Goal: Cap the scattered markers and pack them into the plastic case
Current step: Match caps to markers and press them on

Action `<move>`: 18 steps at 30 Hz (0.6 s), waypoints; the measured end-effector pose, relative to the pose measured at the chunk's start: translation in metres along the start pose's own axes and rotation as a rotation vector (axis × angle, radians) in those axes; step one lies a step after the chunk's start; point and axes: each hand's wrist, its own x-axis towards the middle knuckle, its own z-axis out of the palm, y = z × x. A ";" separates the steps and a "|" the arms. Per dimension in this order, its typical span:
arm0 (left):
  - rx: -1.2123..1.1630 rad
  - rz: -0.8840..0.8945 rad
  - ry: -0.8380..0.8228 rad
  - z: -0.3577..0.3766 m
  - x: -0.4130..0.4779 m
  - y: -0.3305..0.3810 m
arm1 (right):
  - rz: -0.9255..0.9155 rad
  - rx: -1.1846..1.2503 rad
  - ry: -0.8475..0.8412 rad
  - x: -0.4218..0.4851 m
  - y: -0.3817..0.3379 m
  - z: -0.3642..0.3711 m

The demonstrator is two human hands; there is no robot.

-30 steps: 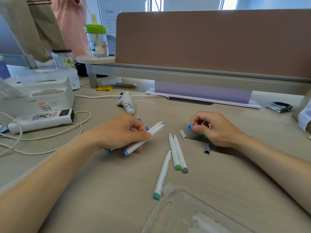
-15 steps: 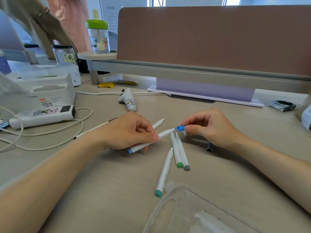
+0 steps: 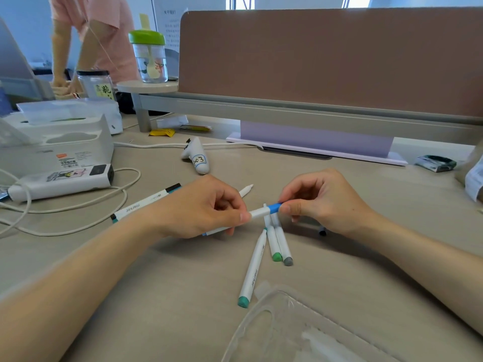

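Grip of the left hand (image 3: 201, 207) is closed round a white marker (image 3: 258, 212) above the table (image 3: 156, 283); the right hand (image 3: 324, 202) pinches the blue cap (image 3: 275, 207) on its right end. Three more markers (image 3: 272, 241) (green, grey, teal ends) lie just nearer, by the plastic case (image 3: 287, 330).

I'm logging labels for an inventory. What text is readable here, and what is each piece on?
"marker": on the teal-capped marker lying on the desk.
"marker": on the black-ended marker at the left.
"403": handwritten on the white controller, on its label.
"脆": on the jar, on its yellow label.
Too small or blurred to read: the print on the white box and the wall notice.
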 end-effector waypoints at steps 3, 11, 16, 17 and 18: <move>-0.003 0.017 0.043 0.003 0.001 0.001 | -0.015 -0.019 0.017 -0.001 0.000 0.000; 0.017 0.036 0.118 0.012 0.004 0.009 | -0.062 -0.043 0.082 0.003 0.005 -0.002; -0.024 0.023 0.270 0.004 0.006 0.005 | -0.097 -0.006 0.251 0.011 0.012 -0.016; -0.024 -0.006 0.307 0.002 0.007 0.001 | -0.095 -0.031 0.325 0.012 0.019 -0.023; -0.013 -0.042 0.342 0.000 0.008 -0.003 | -0.079 -0.068 0.388 0.011 0.027 -0.030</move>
